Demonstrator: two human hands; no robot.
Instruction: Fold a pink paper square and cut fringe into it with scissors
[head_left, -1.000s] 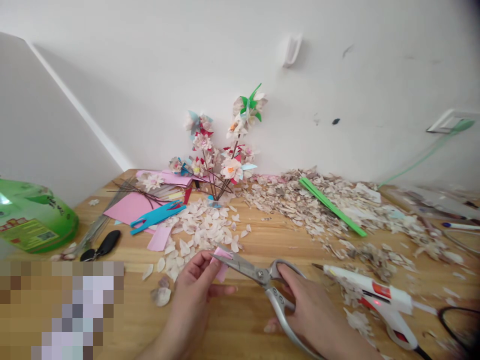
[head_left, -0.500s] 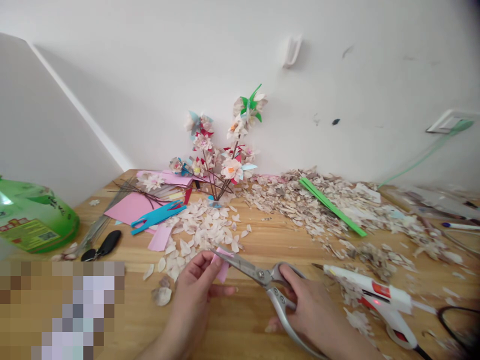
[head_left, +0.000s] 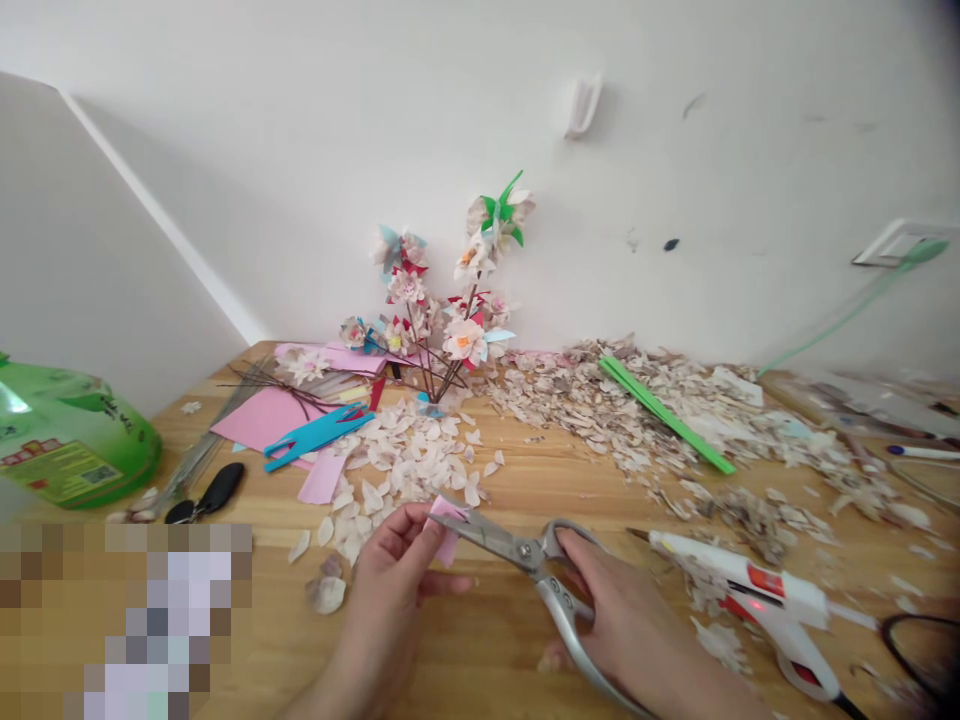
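Between the thumb and fingers of my left hand [head_left: 401,575] is a small piece of pink paper [head_left: 448,548]. My right hand [head_left: 626,615] is wrapped round the handles of metal scissors [head_left: 517,548]. The scissor blades lie across the upper part of the pink paper, close to my left fingertips. Pale dried petals [head_left: 397,450] are spread just beyond my left hand. Behind them stands an arrangement of handmade flowers [head_left: 465,340] on thin brown stems, with red, blue and green paper pieces among the blooms.
A white glue gun [head_left: 780,600] with a lit red light lies at the right, its cord trailing off. Petal scraps [head_left: 585,400] cover the back right, with green strips [head_left: 667,415] on top. At left are blue paper [head_left: 319,435], pink sheets [head_left: 262,425] and a green bottle [head_left: 82,440].
The scissor blades have closed somewhat on the pink paper. Both hands stay in nearly the same place, and the view has shifted very slightly.
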